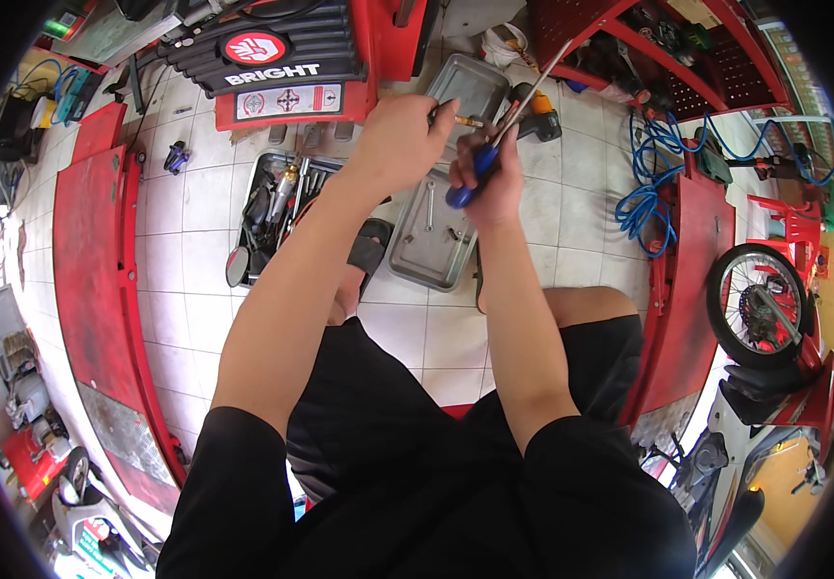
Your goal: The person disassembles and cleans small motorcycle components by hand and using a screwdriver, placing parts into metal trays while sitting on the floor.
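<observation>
Both my hands are raised close together over two grey metal trays. My left hand [399, 143] is closed, pinching a slim part with a brass-coloured end [470, 122]; its exact kind is unclear. Just to the right, my right hand [494, 185] grips a screwdriver [482, 166] by its blue handle. The long metal shaft slants up and away to the right. Below them, the nearer metal tray [405, 264] holds a wrench [429, 206] and a few small pieces. Partly behind my hands lies the farther tray [475, 79].
An open toolbox [246, 214] full of hand tools sits left of the trays. A yellow-and-black power drill [540, 118] lies beyond my right hand. Red lift platforms [94, 251] flank me, with a coiled blue hose [643, 183] at right. A red cabinet [393, 48] stands ahead.
</observation>
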`<state>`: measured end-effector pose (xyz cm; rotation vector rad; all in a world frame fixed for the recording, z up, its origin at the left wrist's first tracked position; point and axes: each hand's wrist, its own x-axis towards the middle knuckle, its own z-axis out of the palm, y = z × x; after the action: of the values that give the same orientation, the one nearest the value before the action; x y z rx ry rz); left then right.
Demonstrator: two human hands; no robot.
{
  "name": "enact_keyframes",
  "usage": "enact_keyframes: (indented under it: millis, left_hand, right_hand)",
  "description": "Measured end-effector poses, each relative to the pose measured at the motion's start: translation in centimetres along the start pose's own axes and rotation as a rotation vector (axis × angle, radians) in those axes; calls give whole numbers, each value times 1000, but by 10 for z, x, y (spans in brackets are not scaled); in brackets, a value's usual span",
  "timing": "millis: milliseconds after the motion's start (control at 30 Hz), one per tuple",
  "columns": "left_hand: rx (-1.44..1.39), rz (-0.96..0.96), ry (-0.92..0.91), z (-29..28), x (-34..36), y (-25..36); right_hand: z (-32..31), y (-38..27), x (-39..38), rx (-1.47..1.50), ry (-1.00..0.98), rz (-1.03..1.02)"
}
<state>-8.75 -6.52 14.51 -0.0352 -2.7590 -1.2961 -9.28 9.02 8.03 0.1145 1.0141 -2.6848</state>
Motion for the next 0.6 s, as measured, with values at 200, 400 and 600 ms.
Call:
enact_keyframes:
  millis: [200, 400, 600]
  left_hand:
    - [-155, -79, -120, -13, -1, 7]
    - [46, -94, -156, -13, -6, 4]
    - [-117, -117, -33, -18, -3, -5]
  right_hand:
    - [27, -32, -7, -323, -30, -86]
    - [-16, -9, -5, -273, -31, 65]
    - [-163, 93, -40, -824, 468, 253]
